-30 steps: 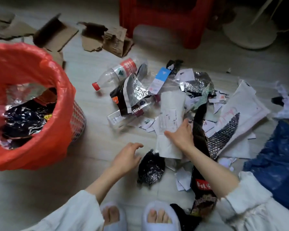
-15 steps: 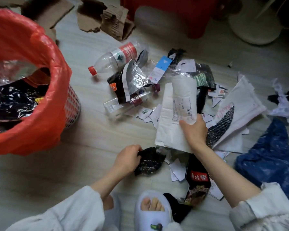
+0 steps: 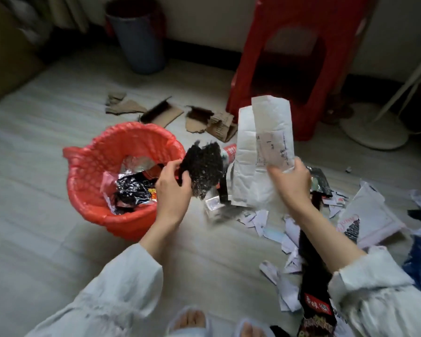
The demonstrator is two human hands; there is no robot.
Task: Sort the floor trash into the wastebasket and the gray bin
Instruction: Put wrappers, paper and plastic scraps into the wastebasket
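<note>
Trash lies strewn on the floor (image 3: pixel 46 147), and two pieces are lifted clear of it. A black crumpled wrapper (image 3: pixel 203 170) sticks up from the left hand (image 3: pixel 173 188), whose grip pinches its lower left edge just beside the rim of the red-lined wastebasket (image 3: pixel 88 190). White paper packaging (image 3: pixel 260 152) stands upright above the right hand (image 3: pixel 291 181), whose grip clasps its bottom edge. Far back by the wall stands the gray bin (image 3: pixel 141 42), well apart from both hands.

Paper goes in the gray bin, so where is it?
Head view, far upper left: the gray bin stands by the wall, left of the red stool.
</note>
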